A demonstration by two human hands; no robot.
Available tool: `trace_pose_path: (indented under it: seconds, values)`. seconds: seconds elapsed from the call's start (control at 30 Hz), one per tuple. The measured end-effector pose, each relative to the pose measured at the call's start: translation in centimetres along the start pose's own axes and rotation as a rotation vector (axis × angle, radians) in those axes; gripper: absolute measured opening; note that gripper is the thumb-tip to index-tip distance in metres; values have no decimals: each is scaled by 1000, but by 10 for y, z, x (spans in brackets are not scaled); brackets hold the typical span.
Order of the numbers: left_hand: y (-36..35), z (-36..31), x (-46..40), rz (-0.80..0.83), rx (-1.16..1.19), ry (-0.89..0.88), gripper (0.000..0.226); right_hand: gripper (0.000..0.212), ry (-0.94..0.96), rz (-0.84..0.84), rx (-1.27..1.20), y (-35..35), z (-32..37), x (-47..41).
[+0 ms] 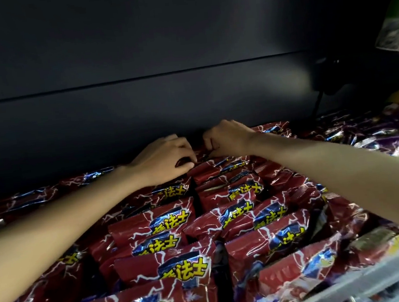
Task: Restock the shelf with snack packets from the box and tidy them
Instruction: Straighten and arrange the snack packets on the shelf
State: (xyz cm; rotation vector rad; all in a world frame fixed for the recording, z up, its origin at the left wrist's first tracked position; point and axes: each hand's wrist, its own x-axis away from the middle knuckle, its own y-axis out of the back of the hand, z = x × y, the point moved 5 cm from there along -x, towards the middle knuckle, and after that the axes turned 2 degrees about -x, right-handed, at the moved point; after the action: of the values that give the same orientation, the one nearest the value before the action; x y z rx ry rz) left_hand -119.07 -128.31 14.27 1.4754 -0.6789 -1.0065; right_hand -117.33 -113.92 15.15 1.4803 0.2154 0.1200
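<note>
Left hand (163, 158) and right hand (226, 139) apparently pinch one glossy red foil snack packet (199, 150) at twelve o'clock — tugging unevenly could topple neighbouring upright rows.

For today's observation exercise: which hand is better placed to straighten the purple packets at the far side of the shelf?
The right hand, probably. The purple packets lie on its side, beyond that arm. The left hand would have to cross over. Both hands grip a red packet at the back.

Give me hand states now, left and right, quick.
Left hand: fingers curled, pinching the red packet at the back of the shelf.
Right hand: fingers curled, pinching the same packet's top edge.
</note>
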Motion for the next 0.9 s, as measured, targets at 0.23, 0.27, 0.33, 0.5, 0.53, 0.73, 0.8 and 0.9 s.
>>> trace_pose_path:
  seconds: [0.23, 0.27, 0.33, 0.5, 0.53, 0.73, 0.8, 0.9]
  values:
    - [1, -14, -24, 13, 47, 50, 20, 14, -74, -148, 32, 47, -73, 51]
    - [0, -16, -29, 11, 50, 53, 19, 16, -98, -139, 78, 47, -85, 56]
    - [-2, -22, -38, 9, 37, 29, 22, 19, -115, -77, 156, 41, -102, 61]
    - [-16, -48, -45, 131, 107, -74, 27, 19, -53, 77, 133, 25, -117, 52]
    - [-17, -50, -48, 146, 115, -60, 25, 21, -45, 106, 113, 24, -119, 49]
    - [-13, -52, -69, 176, 127, 74, 34, 30, 17, 245, 136, 17, -123, 38]
    - [-15, -56, -75, 191, 225, 78, 37, 23, 23, 219, 139, 15, -125, 38]
    - [-18, -60, -80, 203, 315, 71, 35, 20, -20, 175, 173, 12, -131, 41]
